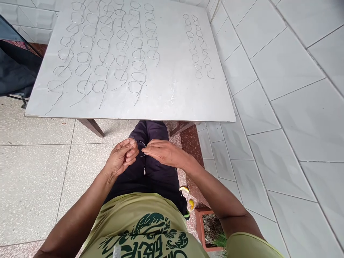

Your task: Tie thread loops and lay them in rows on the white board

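Above my lap, a thin, silvery wire [142,142] curves in a loop between my two hands. My left hand [121,156] pinches one side of it between thumb and forefinger, the other fingers curled. From the other side my right hand [166,153] holds the wire at its fingertips, fingers pressed together and the back of the hand turned up. The wire's lower end shows near the right fingertips; the rest is hidden by the fingers. Beyond the hands, wire rings with long wavy tails [137,87] lie in columns on a white table [172,104].
Two columns of smaller wire rings [195,57] lie at the table's right. A tiled wall [268,107] runs close along my right side. A planter [200,229] stands on the floor by my right elbow, and a dark folding chair [16,68] is at the left.
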A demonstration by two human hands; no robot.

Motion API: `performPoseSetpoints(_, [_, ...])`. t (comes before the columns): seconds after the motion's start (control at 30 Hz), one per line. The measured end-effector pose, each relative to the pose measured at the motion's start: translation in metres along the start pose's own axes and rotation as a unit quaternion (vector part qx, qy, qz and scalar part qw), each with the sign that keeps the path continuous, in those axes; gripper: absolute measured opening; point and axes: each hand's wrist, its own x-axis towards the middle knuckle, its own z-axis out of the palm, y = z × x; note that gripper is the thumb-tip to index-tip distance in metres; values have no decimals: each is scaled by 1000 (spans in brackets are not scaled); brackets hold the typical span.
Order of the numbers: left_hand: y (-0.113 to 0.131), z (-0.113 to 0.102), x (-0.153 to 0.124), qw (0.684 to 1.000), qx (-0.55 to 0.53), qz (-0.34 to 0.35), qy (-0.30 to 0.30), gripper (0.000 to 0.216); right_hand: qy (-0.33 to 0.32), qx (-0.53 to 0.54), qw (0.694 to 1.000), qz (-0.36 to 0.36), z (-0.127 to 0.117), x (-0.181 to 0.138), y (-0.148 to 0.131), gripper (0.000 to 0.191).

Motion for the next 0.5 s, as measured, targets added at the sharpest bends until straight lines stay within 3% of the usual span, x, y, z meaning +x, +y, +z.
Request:
performPoseSetpoints(0.23, [-11, 6, 3, 998, 46, 49, 16, 29, -28, -58, 998, 19, 9, 5, -11, 28])
performPoseSetpoints(0.5, [-13, 4, 5, 989, 131, 49, 43, 41, -32, -125, 990, 51, 10, -1, -14, 27])
